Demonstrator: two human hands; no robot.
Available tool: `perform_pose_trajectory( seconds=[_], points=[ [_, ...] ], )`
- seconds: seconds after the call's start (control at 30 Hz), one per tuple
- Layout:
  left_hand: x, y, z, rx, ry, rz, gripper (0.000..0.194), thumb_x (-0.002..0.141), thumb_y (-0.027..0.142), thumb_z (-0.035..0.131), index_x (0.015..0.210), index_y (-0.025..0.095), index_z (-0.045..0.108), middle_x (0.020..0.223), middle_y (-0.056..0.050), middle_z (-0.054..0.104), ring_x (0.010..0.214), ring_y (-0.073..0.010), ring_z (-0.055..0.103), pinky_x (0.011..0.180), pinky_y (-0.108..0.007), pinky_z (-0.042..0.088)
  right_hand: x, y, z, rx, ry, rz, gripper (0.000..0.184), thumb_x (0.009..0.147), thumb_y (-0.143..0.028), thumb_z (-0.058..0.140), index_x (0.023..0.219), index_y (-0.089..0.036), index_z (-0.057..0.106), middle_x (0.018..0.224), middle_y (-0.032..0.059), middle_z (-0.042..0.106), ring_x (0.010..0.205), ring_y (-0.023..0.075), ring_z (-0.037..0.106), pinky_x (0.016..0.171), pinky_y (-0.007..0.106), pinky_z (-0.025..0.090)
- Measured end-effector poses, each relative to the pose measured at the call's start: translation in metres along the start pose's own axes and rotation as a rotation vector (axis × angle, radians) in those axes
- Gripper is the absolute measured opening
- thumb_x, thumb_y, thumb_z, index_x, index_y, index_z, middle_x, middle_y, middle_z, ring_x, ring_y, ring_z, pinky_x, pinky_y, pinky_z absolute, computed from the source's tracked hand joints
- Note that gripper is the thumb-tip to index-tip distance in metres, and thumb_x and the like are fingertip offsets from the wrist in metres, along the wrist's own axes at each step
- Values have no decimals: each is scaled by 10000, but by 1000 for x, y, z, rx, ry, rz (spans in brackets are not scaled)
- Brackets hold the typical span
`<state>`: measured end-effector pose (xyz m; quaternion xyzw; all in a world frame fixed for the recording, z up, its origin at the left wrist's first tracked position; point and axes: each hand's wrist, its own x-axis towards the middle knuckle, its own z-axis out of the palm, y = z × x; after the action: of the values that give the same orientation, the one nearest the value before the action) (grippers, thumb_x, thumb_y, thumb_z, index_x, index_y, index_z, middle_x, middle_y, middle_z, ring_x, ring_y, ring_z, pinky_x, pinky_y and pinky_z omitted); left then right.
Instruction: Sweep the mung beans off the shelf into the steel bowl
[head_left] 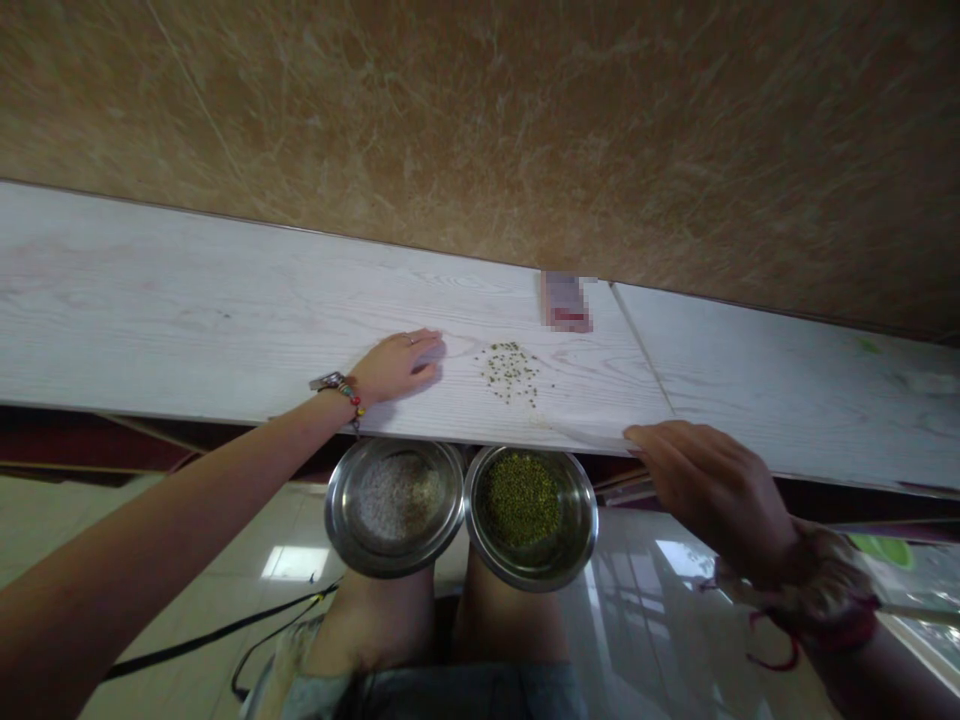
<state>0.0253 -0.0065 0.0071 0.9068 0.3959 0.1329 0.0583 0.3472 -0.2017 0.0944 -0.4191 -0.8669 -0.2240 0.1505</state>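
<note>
My left hand point(397, 367) lies on the white wood-grain tabletop point(187, 310), palm down with fingers stretched out, holding nothing. To its right is a loose scatter of small green beans point(510, 372), which look like mung beans. My right hand point(694, 475) is closed at the table's front edge, on a thin, pale, flat tool point(589, 434) that points left toward the beans; its exact kind is unclear. Below the edge, a steel bowl point(337, 530) contains whitish grains point(394, 497), and another steel bowl point(581, 540) contains many green beans point(523, 497).
A small blurred packet or card point(566, 303) lies behind the beans, near the brown marbled wall point(480, 130). A seam crosses the tabletop to the right. The bowls rest over my legs point(514, 620). A dark strap point(217, 625) hangs at lower left.
</note>
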Motion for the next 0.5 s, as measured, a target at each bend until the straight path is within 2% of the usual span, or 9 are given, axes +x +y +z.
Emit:
perform_pose_trajectory(
  seconds=[0.07,0.23,0.37,0.5],
  points=[
    [0,0,0,4,3,2,478,868,364,362,1243,141,558,1384,-105,524,1290,-247,460,1085,-405,362,4,-3,-1,-7,2,-13,295,826,6,432,959,-195,601,727,18,662,634,155,588,579,294,457],
    [0,-1,1,9,11,-1,459,869,355,375,1254,179,553,1383,-68,531,1294,-235,458,1087,-406,359,4,-7,-7,11,25,-66,263,839,-2,436,979,-172,581,768,43,679,673,164,610,602,298,485],
    [0,0,0,5,0,1,475,869,355,367,1252,148,554,1391,-93,519,1295,-246,456,1094,-404,352,2,-3,-6,-10,56,-37,253,836,-8,442,987,-150,585,760,54,673,674,173,605,595,308,482],
    [-1,0,-1,-8,7,-1,446,865,341,379,1242,187,561,1381,-62,533,1291,-246,458,1088,-419,362,5,-4,-4,2,27,-37,266,829,6,441,959,-150,613,726,43,661,650,166,593,569,305,462]
  ],
)
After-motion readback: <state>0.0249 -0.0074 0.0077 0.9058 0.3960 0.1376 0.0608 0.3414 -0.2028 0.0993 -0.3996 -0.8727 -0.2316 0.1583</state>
